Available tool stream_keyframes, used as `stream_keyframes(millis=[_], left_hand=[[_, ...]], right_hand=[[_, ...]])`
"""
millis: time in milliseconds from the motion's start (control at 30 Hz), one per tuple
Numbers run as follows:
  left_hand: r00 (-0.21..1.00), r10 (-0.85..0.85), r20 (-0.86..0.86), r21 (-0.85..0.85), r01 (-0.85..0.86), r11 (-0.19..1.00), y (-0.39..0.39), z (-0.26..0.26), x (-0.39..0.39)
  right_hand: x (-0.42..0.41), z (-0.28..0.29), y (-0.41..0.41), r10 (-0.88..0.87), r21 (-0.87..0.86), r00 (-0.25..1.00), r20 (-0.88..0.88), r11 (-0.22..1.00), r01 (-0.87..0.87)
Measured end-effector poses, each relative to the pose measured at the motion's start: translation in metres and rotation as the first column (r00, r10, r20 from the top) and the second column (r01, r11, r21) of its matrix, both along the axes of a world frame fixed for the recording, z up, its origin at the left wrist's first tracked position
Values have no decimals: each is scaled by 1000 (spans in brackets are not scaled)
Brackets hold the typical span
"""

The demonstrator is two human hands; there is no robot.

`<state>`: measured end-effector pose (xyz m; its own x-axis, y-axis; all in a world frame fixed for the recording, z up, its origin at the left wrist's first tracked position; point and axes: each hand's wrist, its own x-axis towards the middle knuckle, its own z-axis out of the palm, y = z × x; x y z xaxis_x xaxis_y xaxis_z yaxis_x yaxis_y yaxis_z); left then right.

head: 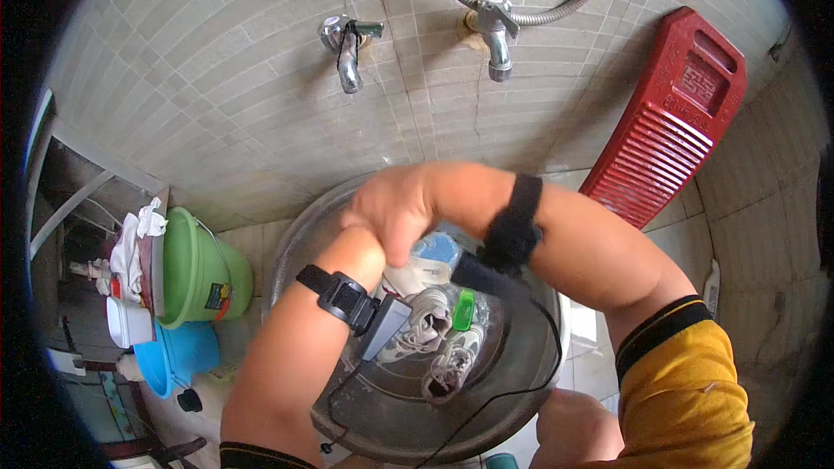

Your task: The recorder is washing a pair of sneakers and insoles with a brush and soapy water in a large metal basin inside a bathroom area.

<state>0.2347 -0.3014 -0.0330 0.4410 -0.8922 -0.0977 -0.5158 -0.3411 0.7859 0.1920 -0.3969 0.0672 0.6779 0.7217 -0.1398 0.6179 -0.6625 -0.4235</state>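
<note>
My right hand [391, 205], blurred, lies over the wrist end of my left arm above a dark round basin [365, 418]. My left hand [366, 242] is mostly hidden under it; neither hand's fingers show clearly. Both wrists wear black straps, the left with a grey device [386, 327]. Below the hands, in the basin, lie a laced sneaker [427, 322] and a smaller-looking laced shoe [456, 361]. Close by are a bright green plastic piece [464, 310], a blue textured object [438, 248] and a whitish shoe-like piece [420, 273]. Black cables hang over the basin.
Two metal taps [350, 55] [499, 39] and a flexible hose [554, 17] are on the tiled wall. A red washboard [671, 124] leans at the right. Green [202, 267] and blue [189, 352] buckets and a white container [130, 320] stand left.
</note>
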Motion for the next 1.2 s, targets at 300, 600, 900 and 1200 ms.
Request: stream_keyframes(millis=[300, 600, 900, 1200], left_hand=[[541, -397, 741, 243, 336, 910, -13, 30, 25], [925, -187, 330, 537, -21, 843, -3, -13, 63], [811, -263, 522, 167, 206, 964, 8, -15, 96], [982, -53, 184, 579, -64, 813, -50, 10, 46]], right_hand=[[61, -63, -54, -68, 605, 645, -761, 282, 744], [15, -24, 11, -545, 464, 838, -31, 735, 495], [15, -15, 4, -571, 440, 780, -256, 650, 620], [-6, -48, -10, -402, 667, 675, 619, 723, -180]])
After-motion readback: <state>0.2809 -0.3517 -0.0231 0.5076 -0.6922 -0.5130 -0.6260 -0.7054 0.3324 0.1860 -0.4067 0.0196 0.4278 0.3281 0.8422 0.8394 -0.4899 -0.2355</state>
